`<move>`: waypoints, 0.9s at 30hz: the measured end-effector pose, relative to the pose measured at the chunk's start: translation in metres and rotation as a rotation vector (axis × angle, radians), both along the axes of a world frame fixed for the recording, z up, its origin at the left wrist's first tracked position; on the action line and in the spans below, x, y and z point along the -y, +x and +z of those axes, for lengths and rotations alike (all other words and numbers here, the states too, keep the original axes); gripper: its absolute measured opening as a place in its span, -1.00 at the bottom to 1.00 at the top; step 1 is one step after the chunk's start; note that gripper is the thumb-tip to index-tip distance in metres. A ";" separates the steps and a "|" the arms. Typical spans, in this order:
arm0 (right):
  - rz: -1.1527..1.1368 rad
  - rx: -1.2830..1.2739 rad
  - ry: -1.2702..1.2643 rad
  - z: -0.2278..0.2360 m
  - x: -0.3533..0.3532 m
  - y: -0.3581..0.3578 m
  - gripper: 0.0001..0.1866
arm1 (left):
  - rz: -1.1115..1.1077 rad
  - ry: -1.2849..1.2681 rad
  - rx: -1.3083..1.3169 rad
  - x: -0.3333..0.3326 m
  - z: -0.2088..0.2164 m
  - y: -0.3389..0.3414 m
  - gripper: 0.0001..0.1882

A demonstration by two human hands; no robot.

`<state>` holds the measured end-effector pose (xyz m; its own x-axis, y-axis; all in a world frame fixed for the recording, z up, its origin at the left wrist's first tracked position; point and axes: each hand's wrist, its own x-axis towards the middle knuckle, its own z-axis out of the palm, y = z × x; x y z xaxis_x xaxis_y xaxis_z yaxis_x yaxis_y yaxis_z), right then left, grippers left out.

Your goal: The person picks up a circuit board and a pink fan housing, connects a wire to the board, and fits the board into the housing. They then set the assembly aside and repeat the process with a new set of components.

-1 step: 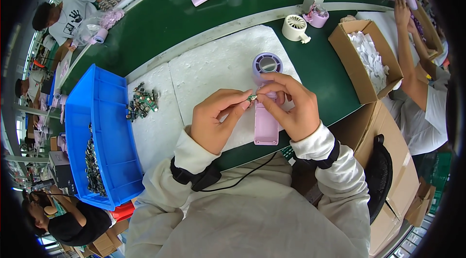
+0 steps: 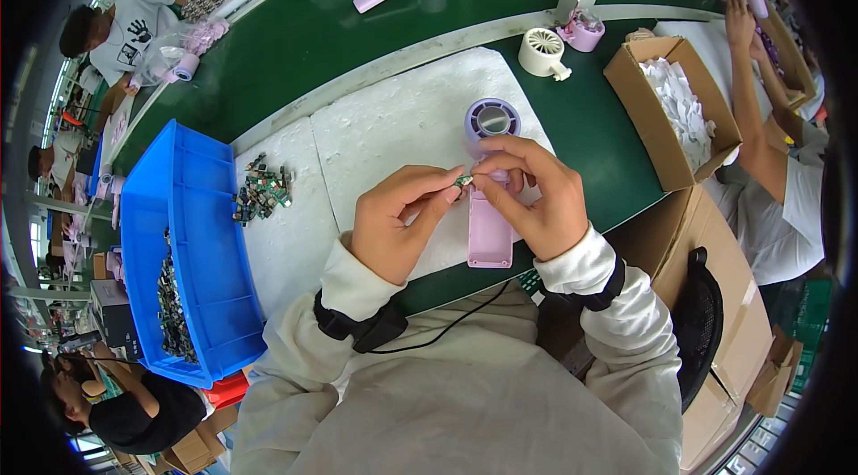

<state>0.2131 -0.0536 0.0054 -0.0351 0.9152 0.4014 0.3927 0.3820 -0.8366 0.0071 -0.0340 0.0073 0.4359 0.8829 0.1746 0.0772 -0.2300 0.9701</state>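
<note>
A small green circuit board [image 2: 462,181] is pinched between the thumb and index finger of my left hand [image 2: 391,218]. The closed fingertips of my right hand [image 2: 547,202] meet the board's right end; they partly hide any small part there. Just beneath my right hand lies a handheld fan housing: its round purple head [image 2: 492,120] points away from me, and its open pink handle [image 2: 491,234] lies toward me. A pile of circuit boards [image 2: 263,189] rests to the left on the white foam sheet [image 2: 384,113].
A blue bin [image 2: 214,252] holding more boards stands at the left. On the right is a cardboard box [image 2: 648,109] of white pieces. A cream fan head [image 2: 542,52] and a pink one [image 2: 585,30] sit behind the sheet. Co-workers sit on both sides.
</note>
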 end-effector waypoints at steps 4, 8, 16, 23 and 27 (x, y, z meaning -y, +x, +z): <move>-0.010 -0.007 0.044 -0.005 -0.002 -0.002 -0.70 | -0.004 -0.092 0.099 0.000 -0.002 0.001 -0.70; -0.026 -0.046 -0.012 0.001 0.004 -0.003 -0.78 | 0.026 -0.050 0.041 0.002 0.003 0.004 -0.72; -0.133 -0.448 -0.195 0.014 0.018 -0.020 -0.75 | 0.232 0.412 -0.238 0.019 0.013 0.020 -0.68; -0.118 -0.671 -0.175 -0.005 0.014 -0.023 -0.73 | 0.349 0.484 -0.283 0.023 0.017 0.034 -0.69; -0.141 -0.495 -0.167 0.001 0.014 -0.018 -0.75 | 0.213 0.469 -0.298 0.015 0.013 0.023 -0.54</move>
